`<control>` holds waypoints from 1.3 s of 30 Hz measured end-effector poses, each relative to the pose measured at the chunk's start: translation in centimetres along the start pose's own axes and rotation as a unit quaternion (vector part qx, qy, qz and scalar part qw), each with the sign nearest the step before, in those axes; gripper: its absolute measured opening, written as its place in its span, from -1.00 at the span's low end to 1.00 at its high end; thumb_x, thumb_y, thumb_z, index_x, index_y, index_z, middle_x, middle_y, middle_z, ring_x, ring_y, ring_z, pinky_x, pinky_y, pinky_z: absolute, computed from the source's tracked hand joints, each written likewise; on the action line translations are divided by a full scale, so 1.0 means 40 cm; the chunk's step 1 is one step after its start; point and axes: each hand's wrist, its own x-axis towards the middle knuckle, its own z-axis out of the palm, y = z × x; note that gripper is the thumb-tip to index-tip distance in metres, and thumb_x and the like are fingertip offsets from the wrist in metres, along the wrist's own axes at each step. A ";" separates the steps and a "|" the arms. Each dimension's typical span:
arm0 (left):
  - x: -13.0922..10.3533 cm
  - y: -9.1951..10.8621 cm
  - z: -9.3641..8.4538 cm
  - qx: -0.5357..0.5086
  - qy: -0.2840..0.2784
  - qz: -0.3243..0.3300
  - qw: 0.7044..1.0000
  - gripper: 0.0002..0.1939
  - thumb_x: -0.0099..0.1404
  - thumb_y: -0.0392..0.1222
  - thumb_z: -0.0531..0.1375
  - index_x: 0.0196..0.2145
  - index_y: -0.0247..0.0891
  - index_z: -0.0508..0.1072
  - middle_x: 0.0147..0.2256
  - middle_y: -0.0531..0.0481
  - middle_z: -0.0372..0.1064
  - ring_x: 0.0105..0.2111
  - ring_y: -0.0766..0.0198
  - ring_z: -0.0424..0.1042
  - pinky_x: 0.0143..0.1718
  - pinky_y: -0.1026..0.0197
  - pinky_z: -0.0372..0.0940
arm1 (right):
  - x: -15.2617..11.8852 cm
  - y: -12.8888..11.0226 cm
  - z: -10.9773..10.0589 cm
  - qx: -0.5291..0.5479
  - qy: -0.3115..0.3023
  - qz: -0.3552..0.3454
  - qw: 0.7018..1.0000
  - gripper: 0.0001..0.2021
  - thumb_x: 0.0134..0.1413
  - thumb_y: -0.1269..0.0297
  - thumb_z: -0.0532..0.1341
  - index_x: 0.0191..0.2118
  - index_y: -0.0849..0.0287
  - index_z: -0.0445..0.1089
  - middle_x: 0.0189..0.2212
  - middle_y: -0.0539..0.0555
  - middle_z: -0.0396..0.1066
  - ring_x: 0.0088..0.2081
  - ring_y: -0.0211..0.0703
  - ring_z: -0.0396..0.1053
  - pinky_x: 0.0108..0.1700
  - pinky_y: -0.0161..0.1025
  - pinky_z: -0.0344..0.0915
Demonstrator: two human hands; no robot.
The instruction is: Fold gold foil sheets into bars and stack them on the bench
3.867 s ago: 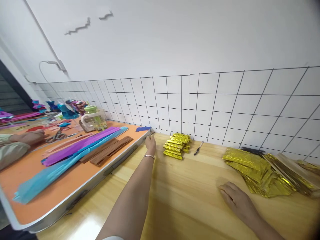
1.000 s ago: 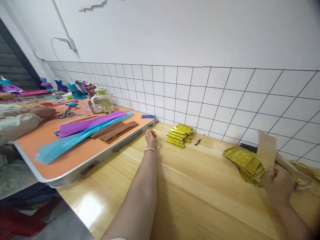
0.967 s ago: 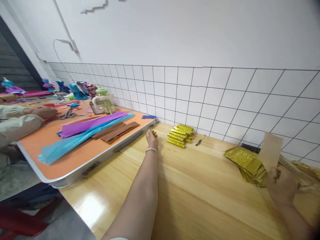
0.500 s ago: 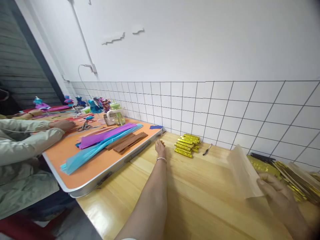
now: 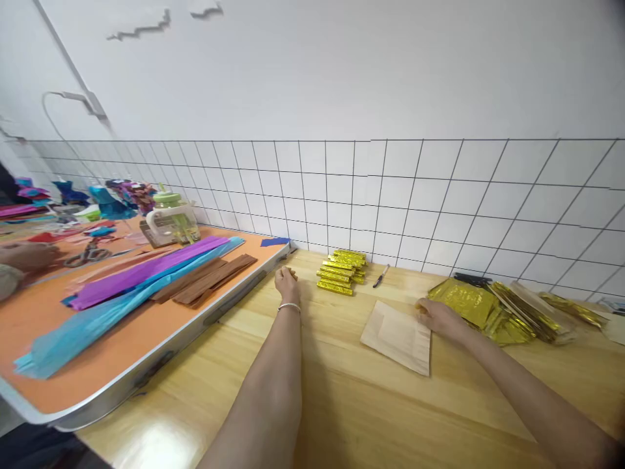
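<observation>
My left hand point(image 5: 286, 284) rests on the wooden table beside the orange board, its fingers curled closed. Something small and brownish seems to show at the fingertips, too little to name. My right hand point(image 5: 439, 317) pinches the upper right corner of a pale, translucent paper sheet point(image 5: 398, 335), which lies almost flat on the wood. Just beyond that hand is a pile of gold foil sheets point(image 5: 459, 301). Between my hands, near the wall, a stack of folded gold foil strips point(image 5: 342, 270) lies with a pen point(image 5: 381, 276) to its right.
On the left, an orange metal-edged board point(image 5: 122, 345) carries purple crepe paper point(image 5: 146, 270), blue crepe paper point(image 5: 97, 326), brown strips point(image 5: 215, 280), scissors point(image 5: 88, 253) and a green-lidded jug point(image 5: 173, 218). Another person's hand point(image 5: 29, 257) is at the far left. A tiled wall point(image 5: 336, 189) bounds the back.
The view has turned right. My right hand has brought the pale sheet leftward and down onto the table; before, it was held up tilted over the right side. The left hand remains closed.
</observation>
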 end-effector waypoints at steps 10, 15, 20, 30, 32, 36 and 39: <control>-0.128 0.067 0.017 0.234 -0.197 0.219 0.927 -0.71 0.30 -0.03 0.04 -0.44 -0.28 0.37 -0.43 -0.01 0.32 -0.35 0.27 0.32 -0.24 0.20 0.21 | 0.040 -0.014 -0.039 -0.185 -0.005 -0.134 0.974 -0.77 0.12 0.29 0.01 -0.46 0.17 0.35 -0.40 0.17 0.38 -0.23 -0.05 0.29 -0.17 -0.16 0.16; -0.288 0.118 0.035 0.253 -0.357 0.346 0.830 -0.79 0.28 -0.10 0.03 -0.39 -0.22 0.38 -0.39 -0.01 0.35 -0.34 0.29 0.33 -0.29 0.29 0.17 | -0.058 -0.059 0.053 -0.181 0.013 -0.125 0.975 -0.72 0.17 0.22 -0.02 -0.17 0.18 0.37 -0.18 0.19 0.39 -0.11 -0.03 0.28 -0.06 -0.11 0.17; -0.484 0.159 0.066 0.216 -0.507 0.452 0.701 -0.63 0.26 -0.05 0.06 0.01 -0.13 0.27 -0.05 0.00 0.32 -0.06 0.28 0.29 -0.05 0.28 0.16 | -0.111 -0.118 0.152 -0.166 0.041 -0.069 0.983 -0.51 0.18 0.06 -0.06 0.12 0.26 0.17 0.07 0.25 0.23 0.08 0.02 0.16 0.05 -0.05 0.14; -0.568 0.132 0.102 0.318 -0.561 0.517 0.563 -0.34 0.32 0.14 -0.15 0.25 -0.27 -0.13 0.23 -0.17 -0.10 0.23 0.07 -0.14 0.17 -0.01 -0.19 | -0.132 -0.124 0.218 -0.182 -0.007 -0.051 0.982 -0.27 0.15 -0.12 -0.17 0.24 0.39 -0.02 0.25 0.35 -0.13 0.26 0.19 -0.25 0.19 0.15 -0.21; -0.571 0.134 0.100 0.333 -0.557 0.516 0.559 -0.32 0.31 0.16 -0.17 0.26 -0.26 -0.17 0.24 -0.15 -0.12 0.24 0.03 -0.18 0.17 -0.04 -0.22 | -0.133 -0.118 0.218 -0.183 -0.018 -0.058 0.981 -0.23 0.13 -0.17 -0.18 0.25 0.39 -0.08 0.26 0.34 -0.18 0.27 0.19 -0.30 0.19 0.15 -0.25; -0.577 0.143 0.095 0.356 -0.550 0.517 0.552 -0.28 0.29 0.22 -0.19 0.26 -0.24 -0.18 0.24 -0.12 -0.12 0.23 -0.03 -0.20 0.16 -0.07 -0.23 | -0.130 -0.108 0.220 -0.189 -0.034 -0.070 0.979 -0.20 0.11 -0.20 -0.21 0.27 0.36 -0.13 0.27 0.31 -0.20 0.28 0.17 -0.34 0.20 0.13 -0.27; -0.580 0.147 0.094 0.369 -0.541 0.519 0.550 -0.28 0.28 0.23 -0.20 0.26 -0.22 -0.19 0.24 -0.12 -0.12 0.23 -0.06 -0.21 0.15 -0.09 -0.22 | -0.130 -0.103 0.224 -0.197 -0.035 -0.071 0.977 -0.19 0.10 -0.21 -0.23 0.28 0.35 -0.16 0.28 0.31 -0.24 0.28 0.17 -0.35 0.19 0.14 -0.27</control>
